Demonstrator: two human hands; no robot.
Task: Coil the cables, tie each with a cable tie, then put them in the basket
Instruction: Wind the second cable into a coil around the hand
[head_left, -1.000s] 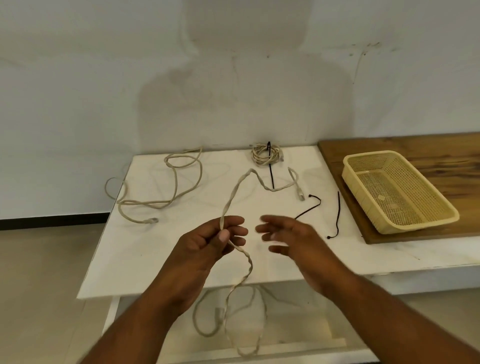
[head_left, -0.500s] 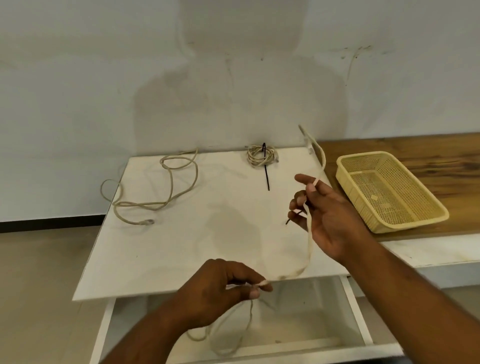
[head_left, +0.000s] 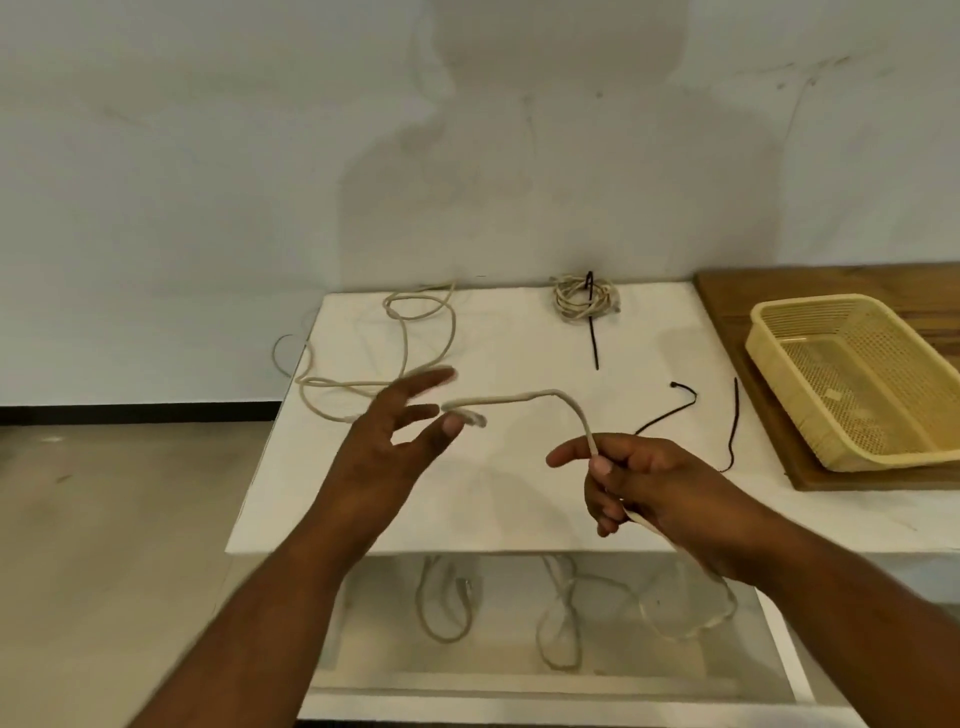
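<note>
My right hand (head_left: 649, 483) is shut on a beige cable (head_left: 524, 399), pinching it near one end. That end arcs up and left, and its plug tip hangs just by the thumb of my left hand (head_left: 395, 441), whose fingers are spread and hold nothing. The rest of this cable trails below the table edge in loops (head_left: 685, 613). A coiled beige cable (head_left: 579, 299) with a black tie through it lies at the table's back. A loose beige cable (head_left: 400, 343) sprawls at the back left. Two black cable ties (head_left: 670, 413) (head_left: 734, 426) lie to the right. The yellow basket (head_left: 779, 358) holds no cable.
The white table (head_left: 519, 493) stands against a pale wall. The basket rests on a wooden board (head_left: 748, 291) at the right. Under the table top is an open white shelf (head_left: 467, 675) where cable loops hang. Bare floor lies to the left.
My right hand came down and toward me with the cable. My left hand let go, rose from the table's front edge and opened beside the cable's plug end.
</note>
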